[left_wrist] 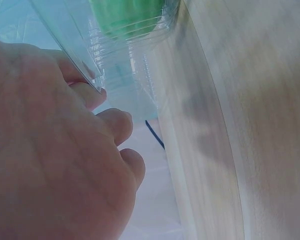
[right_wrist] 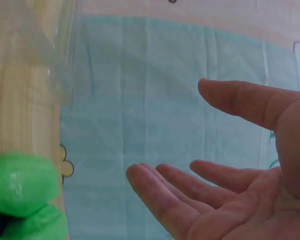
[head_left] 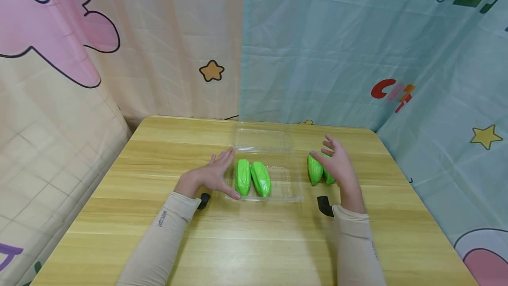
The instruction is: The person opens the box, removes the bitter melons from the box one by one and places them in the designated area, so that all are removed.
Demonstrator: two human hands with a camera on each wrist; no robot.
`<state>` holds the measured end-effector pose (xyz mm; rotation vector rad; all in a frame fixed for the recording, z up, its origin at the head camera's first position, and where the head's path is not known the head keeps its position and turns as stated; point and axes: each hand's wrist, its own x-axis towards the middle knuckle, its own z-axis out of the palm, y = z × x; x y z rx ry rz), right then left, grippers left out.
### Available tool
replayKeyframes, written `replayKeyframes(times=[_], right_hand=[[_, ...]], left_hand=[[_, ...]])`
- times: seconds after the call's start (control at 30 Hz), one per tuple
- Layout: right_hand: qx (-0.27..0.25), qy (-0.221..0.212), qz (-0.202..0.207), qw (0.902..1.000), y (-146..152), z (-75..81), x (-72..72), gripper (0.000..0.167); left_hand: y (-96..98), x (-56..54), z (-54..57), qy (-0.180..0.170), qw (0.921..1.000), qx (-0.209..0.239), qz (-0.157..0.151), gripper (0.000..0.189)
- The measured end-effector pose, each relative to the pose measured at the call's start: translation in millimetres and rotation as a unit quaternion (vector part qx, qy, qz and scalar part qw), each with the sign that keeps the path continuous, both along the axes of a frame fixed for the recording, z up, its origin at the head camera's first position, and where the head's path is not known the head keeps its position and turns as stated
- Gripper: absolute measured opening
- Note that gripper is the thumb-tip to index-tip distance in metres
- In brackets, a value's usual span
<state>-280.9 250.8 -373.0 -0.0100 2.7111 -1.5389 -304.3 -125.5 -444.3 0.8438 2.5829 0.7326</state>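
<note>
A clear plastic clamshell box (head_left: 285, 184) lies on the table, its lid (head_left: 262, 140) folded back. Two glossy green, ridged, fruit-like pieces, a left one (head_left: 242, 177) and a right one (head_left: 260, 179), lie side by side in the left part of its base. My left hand (head_left: 212, 175) grips the box's left side, thumb by the front corner and fingers toward the back; the left wrist view shows fingertips at the clear rim. My right hand (head_left: 336, 162), fingers spread and holding nothing, hovers by two more green pieces (head_left: 315, 169), partly hiding one.
The wooden table (head_left: 254, 242) stands against printed cloth curtains (head_left: 178, 43) at the back and sides. A dark wrist-camera piece (head_left: 324, 206) sticks out by the right cuff, and another (head_left: 204, 201) by the left cuff.
</note>
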Motion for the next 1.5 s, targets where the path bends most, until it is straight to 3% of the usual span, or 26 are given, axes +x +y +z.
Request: replayKeyframes(times=[0.5, 0.97, 1.17, 1.5], right_hand=[[0.017, -0.026, 0.089, 0.9956, -51, -13.9, 2.1, 0.089], [0.042, -0.052, 0.172, 0.9827, -97, -35.6, 5.1, 0.089], [0.051, -0.060, 0.175, 0.9814, -109, -40.6, 8.3, 0.090], [0.111, -0.050, 0.176, 0.9768, -115, -54.7, 5.8, 0.091]], left_hand=[[0.3, 1.8, 2.8, 0.005, 1.0000, -0.006, -0.001, 0.150], [-0.6, 1.0, 2.5, -0.004, 1.0000, -0.002, -0.001, 0.151], [0.0, 1.2, 3.7, -0.005, 1.0000, -0.003, 0.001, 0.150], [0.4, 1.9, 4.4, -0.009, 0.9999, -0.005, 0.001, 0.150]])
